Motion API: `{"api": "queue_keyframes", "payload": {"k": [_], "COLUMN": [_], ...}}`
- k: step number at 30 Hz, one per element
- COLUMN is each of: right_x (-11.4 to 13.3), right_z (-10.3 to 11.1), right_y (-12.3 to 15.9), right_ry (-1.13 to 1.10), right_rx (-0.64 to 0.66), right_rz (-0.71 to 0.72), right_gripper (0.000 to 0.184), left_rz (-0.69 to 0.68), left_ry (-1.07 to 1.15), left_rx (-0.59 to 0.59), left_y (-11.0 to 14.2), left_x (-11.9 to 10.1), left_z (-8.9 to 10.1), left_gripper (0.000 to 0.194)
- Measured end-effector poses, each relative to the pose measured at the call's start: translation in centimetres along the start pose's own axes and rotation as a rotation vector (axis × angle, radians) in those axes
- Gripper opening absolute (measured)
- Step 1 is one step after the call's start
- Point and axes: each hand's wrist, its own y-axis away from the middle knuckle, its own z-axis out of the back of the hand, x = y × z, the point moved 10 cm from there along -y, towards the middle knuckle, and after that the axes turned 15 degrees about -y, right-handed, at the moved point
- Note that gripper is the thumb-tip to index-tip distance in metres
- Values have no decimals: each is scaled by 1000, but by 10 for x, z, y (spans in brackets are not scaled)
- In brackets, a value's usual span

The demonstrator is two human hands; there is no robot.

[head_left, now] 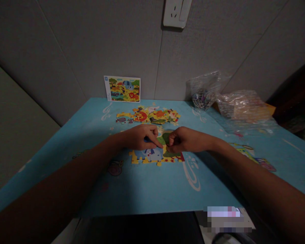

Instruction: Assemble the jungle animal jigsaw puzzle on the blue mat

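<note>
A partly joined jigsaw puzzle (154, 154), with a blue elephant and green bushes on yellow ground, lies flat on the table. My left hand (141, 136) rests over its left upper part, index finger stretched down onto the pieces and the thumb apart from it. Close by on the right, my right hand (185, 139) has its fingers curled in and pressed together at the puzzle's green and yellow part. Whatever may be between those fingertips is hidden. Both hands cover some of the puzzle. Beyond them lie loose puzzle pieces (159, 116), some overlapping, including a red lion.
A picture card (124, 89) of the animal scene leans on the wall at the back. Right of it stand a clear plastic bag (203, 96) with small things inside and a crumpled clear wrapper (244, 108) over something orange. A blue patterned cloth (147, 193) covers the table.
</note>
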Motion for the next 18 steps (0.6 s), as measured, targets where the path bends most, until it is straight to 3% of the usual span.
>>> {"api": "queue_keyframes", "payload": {"k": [18], "right_x": [2], "right_z": [7], "right_y": [-9], "right_ry": [79], "right_rx": [-140], "right_rz": [76], "right_gripper": [16], "left_rz": [9], "left_ry": [8], "left_rx": [-14], "left_y": [-1], "left_x": [1], "left_z": [0], "left_gripper": [21]}}
